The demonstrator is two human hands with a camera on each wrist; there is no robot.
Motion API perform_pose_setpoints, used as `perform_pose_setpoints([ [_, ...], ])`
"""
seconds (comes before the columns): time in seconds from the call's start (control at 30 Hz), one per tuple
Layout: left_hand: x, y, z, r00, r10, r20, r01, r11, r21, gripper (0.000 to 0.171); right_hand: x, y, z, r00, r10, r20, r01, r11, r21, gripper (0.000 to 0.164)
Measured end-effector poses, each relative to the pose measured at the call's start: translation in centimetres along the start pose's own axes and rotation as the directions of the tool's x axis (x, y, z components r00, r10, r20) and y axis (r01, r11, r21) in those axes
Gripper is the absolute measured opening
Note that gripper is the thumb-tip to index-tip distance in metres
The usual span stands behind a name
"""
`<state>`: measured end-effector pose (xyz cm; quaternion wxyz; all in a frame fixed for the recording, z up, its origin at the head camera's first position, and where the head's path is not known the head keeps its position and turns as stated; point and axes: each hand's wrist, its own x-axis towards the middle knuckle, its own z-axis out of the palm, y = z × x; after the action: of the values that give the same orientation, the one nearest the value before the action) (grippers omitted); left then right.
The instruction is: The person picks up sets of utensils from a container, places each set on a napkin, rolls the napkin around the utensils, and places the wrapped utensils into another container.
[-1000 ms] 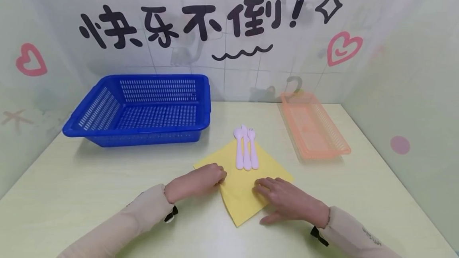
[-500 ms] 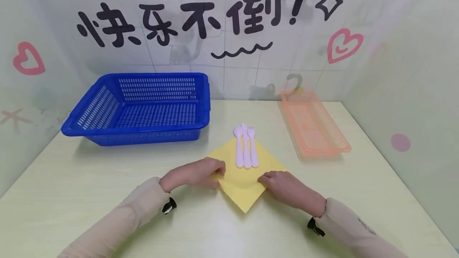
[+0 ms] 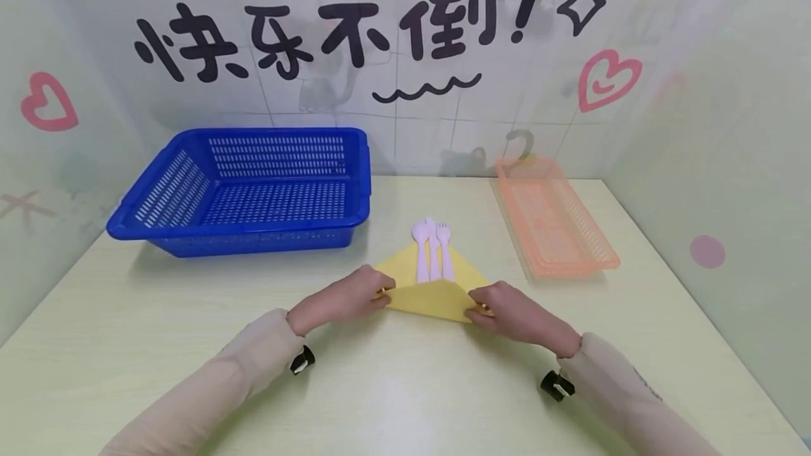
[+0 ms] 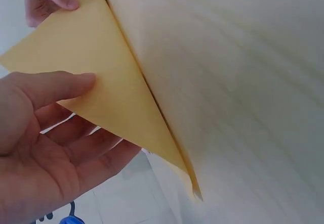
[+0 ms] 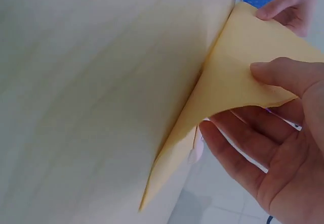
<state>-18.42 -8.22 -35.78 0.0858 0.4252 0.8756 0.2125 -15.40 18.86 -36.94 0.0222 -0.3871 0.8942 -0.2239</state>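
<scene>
In the head view a yellow napkin (image 3: 431, 300) lies on the table, its near corner folded up over the handle ends of a lilac spoon (image 3: 421, 248), knife (image 3: 434, 252) and fork (image 3: 446, 252). Their heads point toward the wall, past the napkin's far corner. My left hand (image 3: 347, 295) pinches the left end of the fold. At the other end my right hand (image 3: 516, 312) pinches it between thumb and fingers. Both wrist views show a thumb on top of the raised napkin flap (image 4: 109, 82) and fingers beneath it.
A blue basket (image 3: 253, 229) stands at the back left of the table (image 3: 393, 385). Toward the back right is a shallow orange basket (image 3: 573, 271). A white wall sheet (image 3: 443, 139) with black lettering hangs behind the table.
The napkin's near corner has come up and away from me, now covering the cutlery handles. My right hand went from resting on the napkin to pinching it, and both hands moved slightly forward.
</scene>
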Motion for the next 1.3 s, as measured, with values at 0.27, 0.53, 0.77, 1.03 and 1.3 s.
perform_pose_setpoints([
  [0.27,0.7,-0.8,-0.7,0.99,-0.11,-0.086,0.103,0.991,-0.084,0.028,0.9,1.7,-1.0,0.987,0.126,-0.096,-0.112,0.984,0.139,0.031],
  [0.53,1.8,-0.9,-1.0,0.959,-0.261,-0.109,0.252,0.963,-0.092,0.028,2.6,2.8,-1.5,0.959,0.261,-0.115,-0.242,0.958,0.153,0.012],
  [0.77,2.8,-0.8,-0.7,0.913,-0.398,-0.087,0.398,0.917,-0.024,0.024,3.5,3.1,-1.4,0.93,0.362,-0.065,-0.348,0.923,0.166,0.017],
  [1.03,3.2,-0.1,-0.1,0.917,-0.381,-0.116,0.393,0.914,0.103,0.04,3.7,3.2,-1.0,0.889,0.458,-0.013,-0.452,0.881,0.143,0.021],
  [1.3,2.9,2.7,1.2,0.972,-0.216,0.092,0.184,0.944,0.275,0.057,4.0,3.3,-0.6,0.872,0.489,-0.013,-0.484,0.866,0.124,0.02],
])
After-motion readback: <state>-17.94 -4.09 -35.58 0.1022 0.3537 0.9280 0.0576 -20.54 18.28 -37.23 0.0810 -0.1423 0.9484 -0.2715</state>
